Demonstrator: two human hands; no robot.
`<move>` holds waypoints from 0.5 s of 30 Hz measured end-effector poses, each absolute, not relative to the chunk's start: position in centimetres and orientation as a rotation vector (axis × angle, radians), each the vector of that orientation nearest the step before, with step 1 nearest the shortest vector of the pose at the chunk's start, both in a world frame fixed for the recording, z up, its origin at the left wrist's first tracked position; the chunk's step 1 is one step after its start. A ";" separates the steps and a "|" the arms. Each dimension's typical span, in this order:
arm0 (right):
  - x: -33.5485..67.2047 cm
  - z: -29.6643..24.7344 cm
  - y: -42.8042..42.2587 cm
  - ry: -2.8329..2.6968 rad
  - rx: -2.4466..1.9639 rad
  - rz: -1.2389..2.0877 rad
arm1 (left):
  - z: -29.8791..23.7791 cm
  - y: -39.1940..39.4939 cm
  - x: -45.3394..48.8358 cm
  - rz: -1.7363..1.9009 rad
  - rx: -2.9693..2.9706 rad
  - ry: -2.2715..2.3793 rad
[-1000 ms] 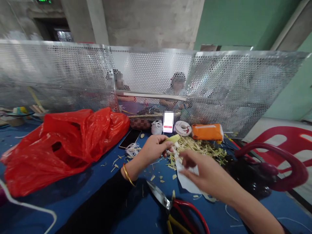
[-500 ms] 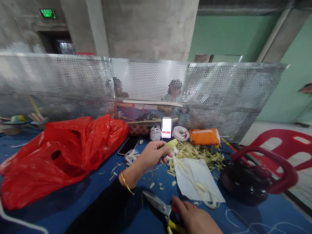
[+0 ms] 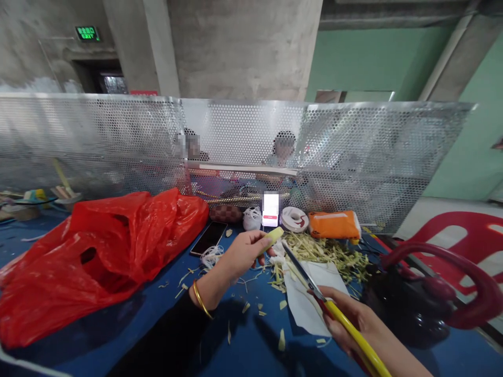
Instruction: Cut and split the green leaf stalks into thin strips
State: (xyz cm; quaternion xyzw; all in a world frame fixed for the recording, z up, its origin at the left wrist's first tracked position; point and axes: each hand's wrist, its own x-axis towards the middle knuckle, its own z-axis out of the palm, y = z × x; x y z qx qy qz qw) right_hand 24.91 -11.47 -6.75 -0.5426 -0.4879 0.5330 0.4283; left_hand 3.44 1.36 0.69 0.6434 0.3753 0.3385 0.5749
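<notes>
My left hand (image 3: 241, 253) is raised over the blue table (image 3: 129, 319), fingers pinched round a short pale green stalk piece (image 3: 273, 235). My right hand (image 3: 353, 322) grips a pair of scissors (image 3: 314, 285) with yellow and red handles. Their steel blades point up and left, the tip close under the stalk piece. Beneath lies a white paper sheet (image 3: 304, 303) and a heap of pale green trimmings (image 3: 330, 251).
A big red plastic bag (image 3: 90, 256) covers the left of the table. A phone (image 3: 209, 238), thread spools (image 3: 293, 219) and an orange pack (image 3: 334, 225) line the perforated metal screen (image 3: 353, 152). A dark bag with a red handle (image 3: 440, 283) sits at right. Two people sit behind the screen.
My right hand dropped from over the paper to the scissors lying on the table, took them up and lifted the blades toward the stalk piece. My left hand held still.
</notes>
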 end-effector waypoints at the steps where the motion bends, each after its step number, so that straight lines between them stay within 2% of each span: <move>1: 24.9 -6.7 -11.5 -1.207 -1.324 1.313 | 0.6 1.4 3.5 0.791 1.520 0.883; 9: 24.1 -7.5 -12.1 -1.254 -1.333 1.098 | 0.1 1.0 4.4 0.761 1.533 0.904; 15: 23.9 -8.0 -11.9 -1.276 -1.314 1.129 | -0.9 0.4 5.3 0.624 1.538 0.846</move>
